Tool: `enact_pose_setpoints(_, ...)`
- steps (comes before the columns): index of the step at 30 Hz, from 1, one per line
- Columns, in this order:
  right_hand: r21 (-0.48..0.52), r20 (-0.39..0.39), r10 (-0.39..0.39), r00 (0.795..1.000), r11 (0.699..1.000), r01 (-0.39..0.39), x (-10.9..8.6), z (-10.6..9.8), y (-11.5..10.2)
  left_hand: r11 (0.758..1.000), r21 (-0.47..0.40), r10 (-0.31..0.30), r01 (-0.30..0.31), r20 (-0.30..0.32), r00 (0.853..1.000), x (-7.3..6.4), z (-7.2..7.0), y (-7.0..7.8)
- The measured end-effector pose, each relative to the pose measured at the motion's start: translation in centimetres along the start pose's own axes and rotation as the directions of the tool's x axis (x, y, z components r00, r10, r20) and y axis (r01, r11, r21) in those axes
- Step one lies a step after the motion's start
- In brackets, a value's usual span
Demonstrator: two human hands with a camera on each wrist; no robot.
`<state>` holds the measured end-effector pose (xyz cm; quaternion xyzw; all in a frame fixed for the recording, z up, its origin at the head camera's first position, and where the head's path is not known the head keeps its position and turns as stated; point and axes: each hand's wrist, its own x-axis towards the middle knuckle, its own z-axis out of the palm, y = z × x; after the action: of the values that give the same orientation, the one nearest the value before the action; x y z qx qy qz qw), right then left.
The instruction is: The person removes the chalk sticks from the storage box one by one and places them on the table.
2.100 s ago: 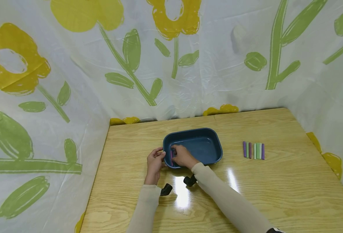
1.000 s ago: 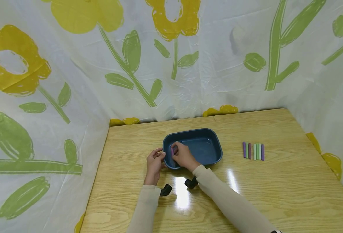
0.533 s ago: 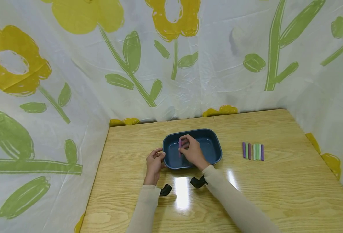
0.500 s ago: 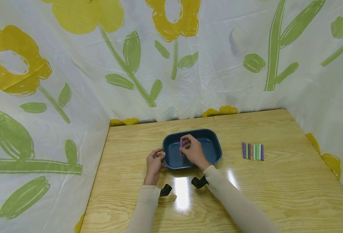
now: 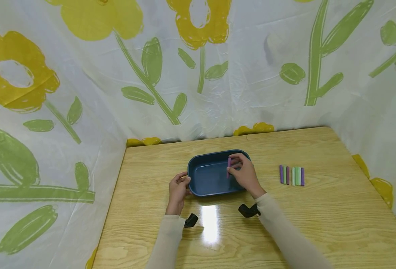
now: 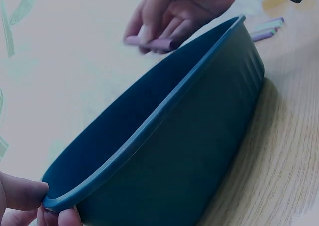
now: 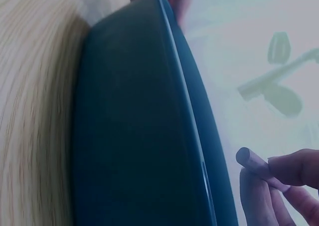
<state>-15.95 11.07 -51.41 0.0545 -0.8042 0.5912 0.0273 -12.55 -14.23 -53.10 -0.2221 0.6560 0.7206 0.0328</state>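
Observation:
My left hand (image 5: pixel 177 190) grips the left end of a dark blue plastic basin (image 5: pixel 208 181); in the left wrist view its thumb and fingers pinch the rim (image 6: pixel 92 182). Over the basin's right part, my right hand (image 5: pixel 247 175) pinches a purple chalk stick (image 5: pixel 229 167) between thumb and fingers. From the left wrist, that chalk (image 6: pixel 163 44) shows above the rim. The right wrist view has its round end (image 7: pixel 243 155) sticking out past the fingertips. Seen from the head, the basin's floor is bare where the right hand does not cover it.
Several chalk sticks (image 5: pixel 297 176) in purple, green, maroon and white lie side by side on the wooden table (image 5: pixel 332 209), right of the basin. Flower-printed white sheeting (image 5: pixel 248 86) hangs behind and at both sides. A black wrist mount (image 5: pixel 248 210) juts from the right sleeve.
My right hand has lifted the purple chalk from the basin's left end and carried it rightward over the basin. The left hand stays at the rim.

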Motion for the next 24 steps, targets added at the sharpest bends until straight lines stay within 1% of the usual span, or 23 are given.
enact_pose_setpoints(4, 0.005, -0.030, 0.005, 1.000, 1.000, -0.004, -0.4, -1.7, 0.3, 1.000, 0.000, -0.008, 0.008, 0.007, 1.000, 0.0, 0.0, 0.2)
enact_pose_setpoints(5, 0.006, -0.037, 0.005, 0.999, 1.000, -0.005, -0.5, -2.2, 0.4, 1.000, -0.002, -0.009, 0.009, 0.006, 1.000, 0.3, -0.1, -0.2)
enact_pose_setpoints(9, 0.006, -0.061, 0.020, 0.998, 1.000, -0.020, -0.8, -3.9, 0.9, 1.000, -0.001, -0.016, 0.016, 0.012, 1.000, 0.4, -0.1, -0.2)
enact_pose_setpoints(15, 0.031, -0.099, 0.029, 0.995, 0.999, -0.026, -1.3, -6.3, 1.7, 1.000, -0.011, -0.006, 0.006, 0.004, 1.000, 0.1, -0.1, -0.2)
enact_pose_setpoints(20, 0.011, -0.133, 0.025, 0.991, 1.000, -0.024, -1.9, -8.1, 2.0, 1.000, -0.024, 0.013, -0.013, -0.001, 1.000, 0.1, 0.0, -0.3)
enact_pose_setpoints(24, -0.022, -0.150, 0.024, 0.988, 0.999, -0.028, -2.4, -9.6, 2.5, 0.999, -0.032, 0.015, -0.015, 0.000, 1.000, 0.2, 0.0, -0.4)
